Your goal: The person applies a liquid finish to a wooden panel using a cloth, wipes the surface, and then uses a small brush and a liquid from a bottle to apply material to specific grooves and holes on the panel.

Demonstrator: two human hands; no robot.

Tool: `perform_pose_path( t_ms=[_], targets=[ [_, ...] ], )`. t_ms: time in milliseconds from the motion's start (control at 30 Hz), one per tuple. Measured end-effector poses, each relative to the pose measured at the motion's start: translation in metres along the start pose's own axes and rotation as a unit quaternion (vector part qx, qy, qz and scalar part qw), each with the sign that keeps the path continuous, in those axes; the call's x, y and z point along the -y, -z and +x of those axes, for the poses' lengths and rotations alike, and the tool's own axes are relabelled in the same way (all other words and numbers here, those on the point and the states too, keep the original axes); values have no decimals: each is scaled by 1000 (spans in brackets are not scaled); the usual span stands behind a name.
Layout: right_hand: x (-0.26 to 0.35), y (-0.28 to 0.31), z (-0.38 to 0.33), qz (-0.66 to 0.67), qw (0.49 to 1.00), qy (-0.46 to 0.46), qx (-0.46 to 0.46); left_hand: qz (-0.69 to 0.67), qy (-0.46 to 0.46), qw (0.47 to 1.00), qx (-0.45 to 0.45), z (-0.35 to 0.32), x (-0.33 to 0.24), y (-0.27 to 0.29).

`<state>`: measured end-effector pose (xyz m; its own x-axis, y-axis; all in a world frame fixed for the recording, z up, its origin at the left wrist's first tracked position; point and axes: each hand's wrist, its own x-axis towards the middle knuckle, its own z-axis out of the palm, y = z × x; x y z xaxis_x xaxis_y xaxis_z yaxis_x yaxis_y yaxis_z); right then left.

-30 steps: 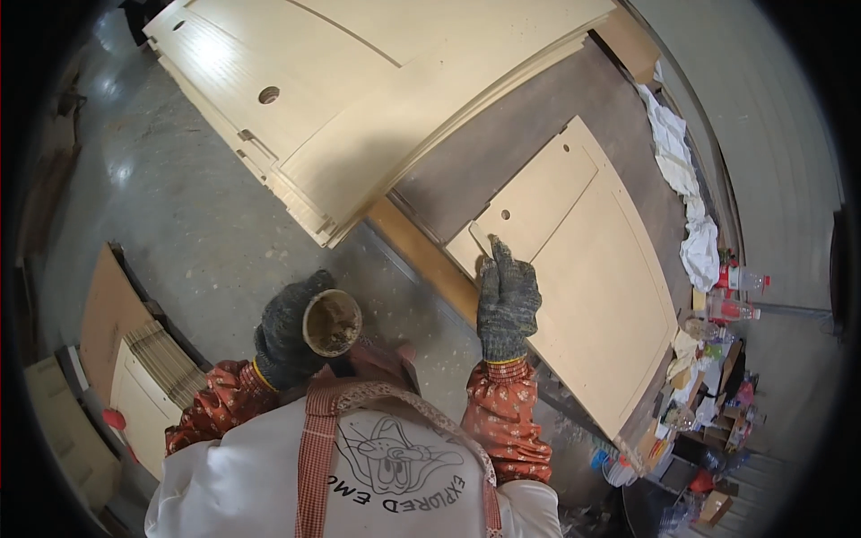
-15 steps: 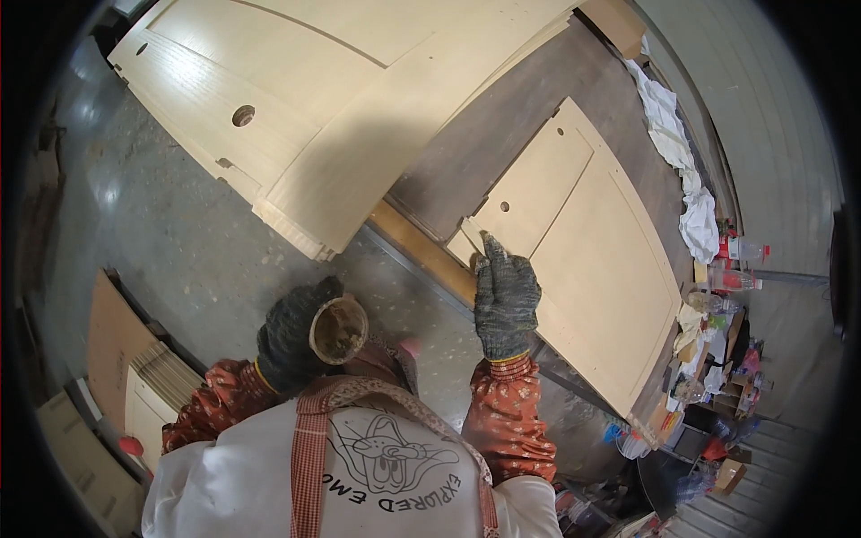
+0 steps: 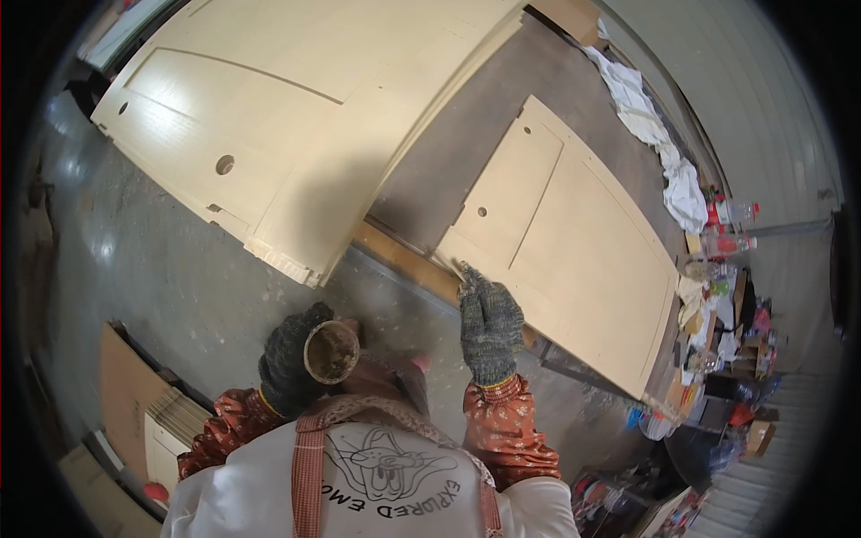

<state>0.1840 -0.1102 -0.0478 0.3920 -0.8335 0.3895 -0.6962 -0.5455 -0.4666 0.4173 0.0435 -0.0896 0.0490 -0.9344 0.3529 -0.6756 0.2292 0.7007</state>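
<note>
My left hand [image 3: 291,359], in a dark grey knit glove, grips a small round cup [image 3: 334,337] with brownish residue inside; its mouth faces up. My right hand [image 3: 491,327], gloved alike, is closed with the fingers pinched around a small, thin, pale flat piece [image 3: 447,263], whose kind is too blurred to tell. It is at the near left corner of a cream door panel [image 3: 583,260], which lies flat on a dark table with recessed lines and round holes in it. My right fingers are beside that panel's near edge.
A larger cream panel [image 3: 269,152] lies at the upper left, its end overhanging the grey floor [image 3: 170,242]. White crumpled cloth [image 3: 646,112], plastic bottles [image 3: 728,244] and clutter line the table's right side. Brown boards [image 3: 126,394] lean at the lower left.
My right hand has drawn back toward me with the pale piece, down off the panel's corner. The view has shifted slightly. My left hand still holds the cup.
</note>
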Motion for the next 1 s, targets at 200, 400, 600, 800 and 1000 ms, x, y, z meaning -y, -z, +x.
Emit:
perform_pose_path(
  t_ms=[200,400,600,800,1000],
  targets=[
    [20,-7,-63,229,956,-176,53,-18,9,1000,19,-1,2,-3],
    [14,2,-93,135,974,-179,21,-41,-24,999,22,6,3,-4],
    [9,16,-131,54,988,-140,-40,-36,-107,994,-3,4,-6,-6],
    [29,52,-155,189,929,-309,-78,-39,-173,979,97,23,-26,-5],
    [8,95,-194,28,959,-237,-155,-67,-199,965,154,32,-46,-30]
  ],
)
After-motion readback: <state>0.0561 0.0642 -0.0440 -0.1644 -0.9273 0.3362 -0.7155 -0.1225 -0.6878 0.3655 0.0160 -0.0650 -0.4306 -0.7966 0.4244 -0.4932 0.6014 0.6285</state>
